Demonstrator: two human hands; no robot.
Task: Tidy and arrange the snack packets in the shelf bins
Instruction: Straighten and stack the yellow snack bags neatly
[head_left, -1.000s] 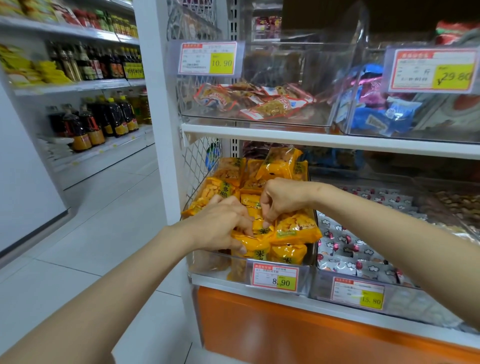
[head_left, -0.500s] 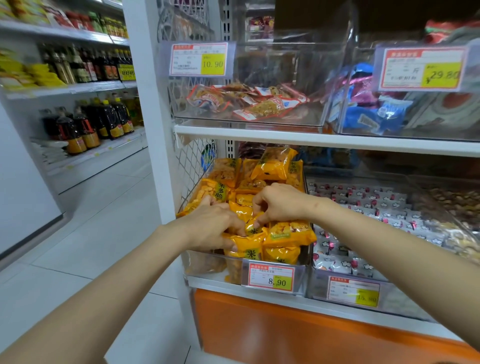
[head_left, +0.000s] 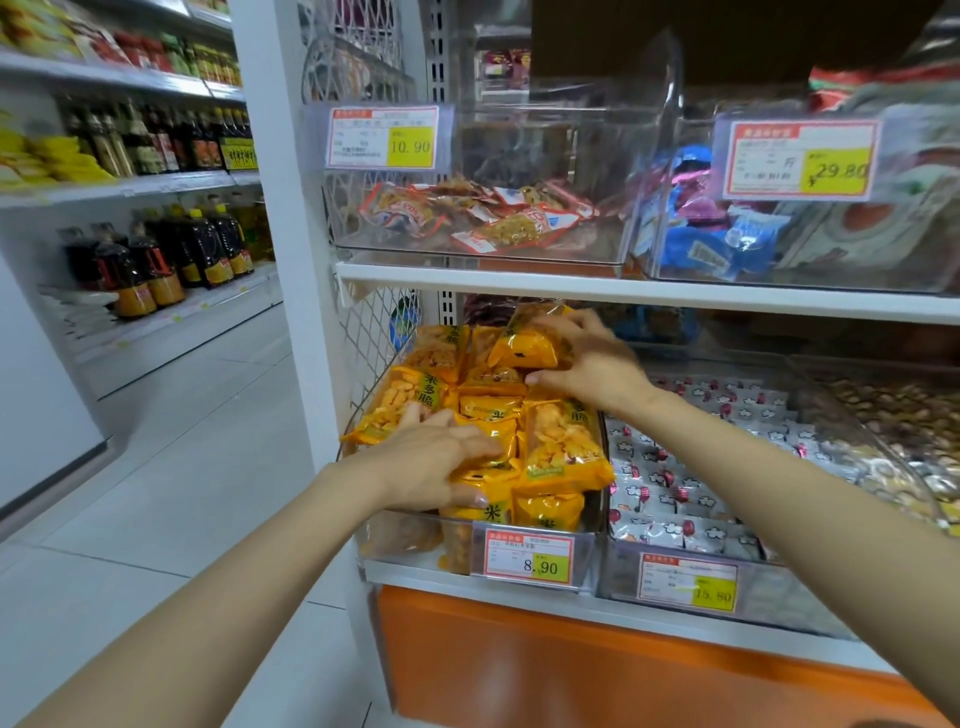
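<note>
Snack packets of glossy orange plastic (head_left: 563, 449), some with clear windows showing golden crisps, fill a clear plastic bin (head_left: 385, 557) at the left end of the lower white shelf (head_left: 415, 574). They are heaped to the bin's rim and lie at mixed angles.

Both hands are in this bin. The left hand (head_left: 434, 462) lies across the front packets with its fingers spread and nearly straight, pressing down on them, its thumb against the front edge of the pile. The right hand (head_left: 597, 366) reaches to the back of the bin, where its fingers curl over the top of a tilted rear orange packet (head_left: 522, 348) and its thumb sits below it, so it holds that packet; the hand is a little blurred.

A red-and-yellow price label reading 8.90 (head_left: 530, 558) hangs on the bin's front wall. Just to the right, a second clear bin (head_left: 623, 577) holds small white wrapped sweets (head_left: 670, 499).

On the shelf above, a clear bin holds red-and-white packets (head_left: 488, 221) behind a label reading 10.90 (head_left: 389, 137), and beside it are blue wrappers (head_left: 722, 247). Dark sauce bottles (head_left: 156, 262) line the aisle shelving to the left, over a pale tiled floor (head_left: 156, 467).
</note>
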